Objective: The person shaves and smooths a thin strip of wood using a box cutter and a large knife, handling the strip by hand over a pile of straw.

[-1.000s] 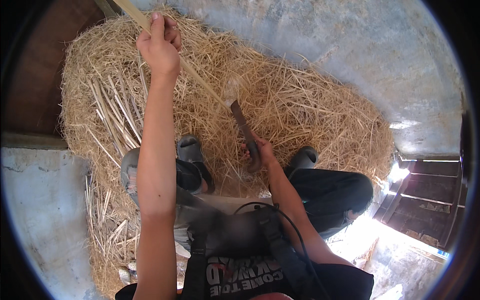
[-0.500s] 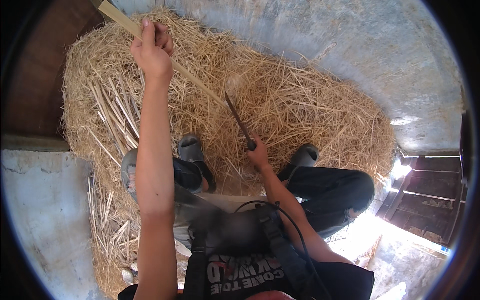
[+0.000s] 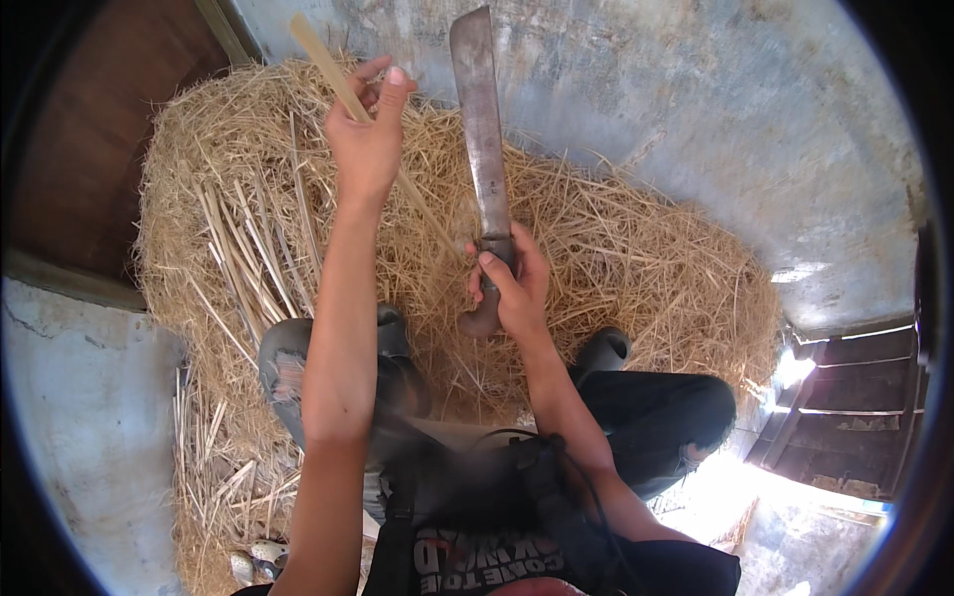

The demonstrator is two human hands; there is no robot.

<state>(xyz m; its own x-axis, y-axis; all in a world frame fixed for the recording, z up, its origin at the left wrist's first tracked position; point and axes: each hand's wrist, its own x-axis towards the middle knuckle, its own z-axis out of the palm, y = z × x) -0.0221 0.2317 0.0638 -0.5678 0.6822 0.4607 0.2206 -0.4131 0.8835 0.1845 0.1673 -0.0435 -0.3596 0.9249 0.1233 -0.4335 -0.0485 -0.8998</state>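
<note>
A long pale strip, apparently split bamboo (image 3: 320, 52), slants from the upper left down toward the middle. My left hand (image 3: 370, 139) holds it near its upper end, the grip loose with the thumb raised. The strip's lower end comes close to the fingers of my right hand (image 3: 517, 278). That hand is closed round the dark curved handle of a machete (image 3: 481, 119). The broad, worn blade points away from me with its flat side in view, beside the strip and apart from my left hand.
A thick heap of straw (image 3: 636, 248) spreads around my feet. Several thin pale strips (image 3: 243, 248) lie on it at the left. A grey-blue wall (image 3: 696, 99) curves behind the heap, and a dark brown panel (image 3: 99, 129) stands at the far left. My knees frame the work space.
The machete has swung up and turned, from edge-on near the strip's lower end to flat side showing. My left hand has shifted right with the strip, which now stands steeper.
</note>
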